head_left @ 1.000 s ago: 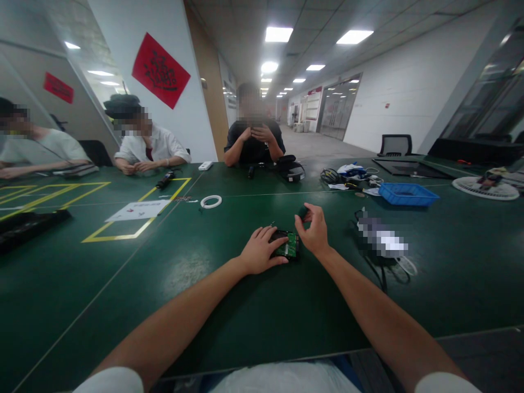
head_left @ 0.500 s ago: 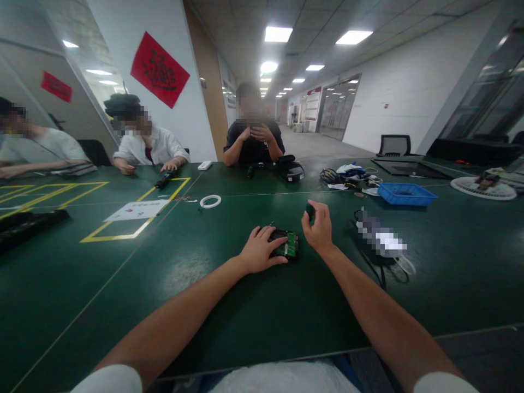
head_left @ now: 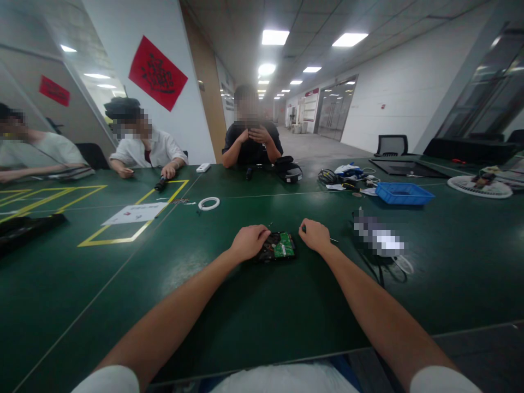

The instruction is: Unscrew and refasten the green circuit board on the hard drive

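Green and black, one rectangular hard drive (head_left: 282, 246) is lying between your hands. Your left hand (head_left: 248, 242) is bunching fingers at the drive's left end; whether pinching, I cannot tell. Your right hand (head_left: 316, 236) is pinching one dark-handled screwdriver (head_left: 303, 229) just right of the drive. Beyond the drive, one white ring (head_left: 201, 205) and one blue plastic tray (head_left: 404, 200) are lying.

This looks like an office — a tiled ceiling (head_left: 311, 19) with light panels (head_left: 275, 37) at twelve o'clock, glass doors (head_left: 332, 115) between one and two, a mesh-backed chair (head_left: 392, 145) past two — with a broad green table (head_left: 262, 316) at six.
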Motion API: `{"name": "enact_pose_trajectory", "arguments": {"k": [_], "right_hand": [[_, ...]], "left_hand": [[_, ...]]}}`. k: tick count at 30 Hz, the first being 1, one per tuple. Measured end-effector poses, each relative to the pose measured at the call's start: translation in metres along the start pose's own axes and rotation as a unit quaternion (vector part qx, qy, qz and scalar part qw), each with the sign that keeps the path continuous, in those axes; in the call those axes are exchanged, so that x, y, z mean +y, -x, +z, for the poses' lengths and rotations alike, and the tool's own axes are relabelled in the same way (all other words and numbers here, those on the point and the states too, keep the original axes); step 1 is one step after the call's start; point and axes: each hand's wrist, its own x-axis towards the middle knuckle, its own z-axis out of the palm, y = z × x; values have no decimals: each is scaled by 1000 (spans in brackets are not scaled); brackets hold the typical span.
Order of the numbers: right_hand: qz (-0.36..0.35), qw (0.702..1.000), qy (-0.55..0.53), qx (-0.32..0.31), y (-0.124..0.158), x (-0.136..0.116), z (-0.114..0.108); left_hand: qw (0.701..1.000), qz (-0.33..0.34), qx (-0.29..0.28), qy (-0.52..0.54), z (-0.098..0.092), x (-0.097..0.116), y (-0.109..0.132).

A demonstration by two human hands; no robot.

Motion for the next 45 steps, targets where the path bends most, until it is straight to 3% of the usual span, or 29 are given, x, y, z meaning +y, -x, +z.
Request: {"name": "enact_pose_trajectory", "arguments": {"k": [6, 13, 20, 24, 28, 31, 37, 45], "right_hand": [[1, 1000, -1, -19, 1, -2, -3], [8, 998, 2, -56, 0, -3, -7], [-1, 999, 2, -50, 2, -4, -10], [-46, 998, 30, 32, 4, -13, -16], [-141, 978, -19, 151, 10, -36, -25], [-217, 955, -71, 189, 16, -50, -27], [-252, 932, -126, 230, 18, -49, -24], [-266, 927, -135, 227, 16, -47, -23]], "left_hand": [[995, -79, -25, 61, 10, -37, -39], [988, -108, -48, 95, 27, -50, -80], [984, -104, -13, 141, 32, -51, -82], [977, -110, 44, 177, 25, -52, -72], [968, -87, 68, 224, 14, -39, -64], [937, -43, 79, 338, 7, -16, -61], [888, -49, 33, 457, 5, 28, -54], [844, -95, 19, 528, 12, 31, -51]]}}
